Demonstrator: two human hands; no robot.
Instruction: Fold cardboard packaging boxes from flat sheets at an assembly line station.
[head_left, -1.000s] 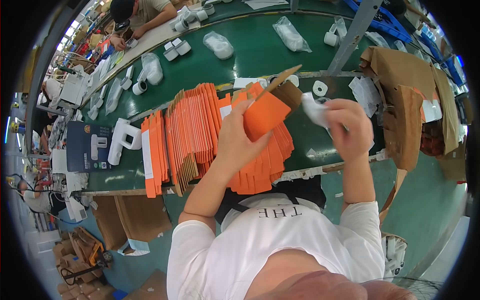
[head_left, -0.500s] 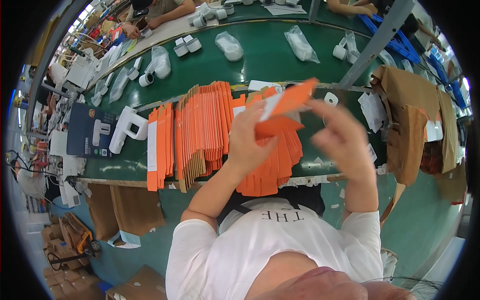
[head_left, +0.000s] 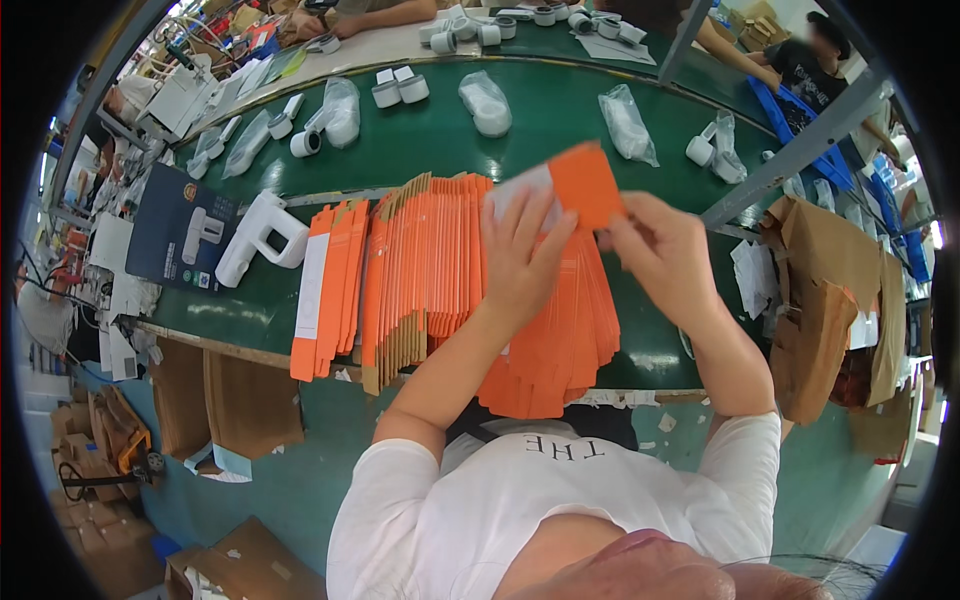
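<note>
An orange carton (head_left: 584,183) with a whitish panel is raised above the bench between my hands. My left hand (head_left: 524,255) lies along its pale side, fingers over the panel and thumb at the lower edge, holding it. At the carton's right end, my right hand (head_left: 660,245) pinches the lower corner between thumb and fingers. Below them a fan of flat orange cartons (head_left: 548,350) lies close to my body. To the left stands a tight row of more folded orange cartons (head_left: 425,260), with a few white-panelled ones (head_left: 318,285) at its left end.
A white handheld appliance (head_left: 262,240) and a dark printed box (head_left: 182,230) lie at the left. Across the green belt (head_left: 425,135) are bagged white parts (head_left: 486,103). Brown paper-wrapped cartons (head_left: 825,260) stand right, beside a metal post (head_left: 790,150). Co-workers' arms show at the far side.
The carton has turned so its broad face shows, where it was tilted with a flap out. My right hand has come in from a blurred swing and taken its right end. The view has shifted slightly.
</note>
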